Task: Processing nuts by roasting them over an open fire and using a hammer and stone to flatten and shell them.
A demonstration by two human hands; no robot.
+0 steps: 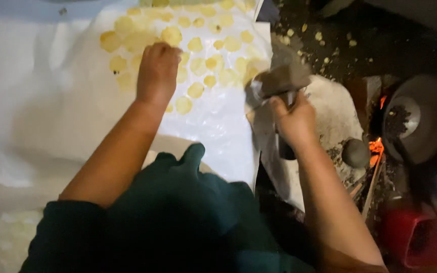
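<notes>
Left hand: the left hand (157,71) rests knuckles-up on the white sheet (51,101), fingers curled down among the yellow discs (195,90); whether it pinches one is hidden beneath the hand.
Right hand: the right hand (293,121) is clenched around the handle of a dark, blocky mallet-like tool (281,79); the handle itself is mostly covered by the fingers.
Tool: blurred, raised just past the sheet's right edge, over a pale flat stone (336,119).
Discs: spread across the sheet's far right part, the top rows cut off.
Right side: dim; a small fire (376,146) glows beside a dark round pan (421,119).
Foreground: green clothing (178,212) hides the sheet's near edge.
</notes>
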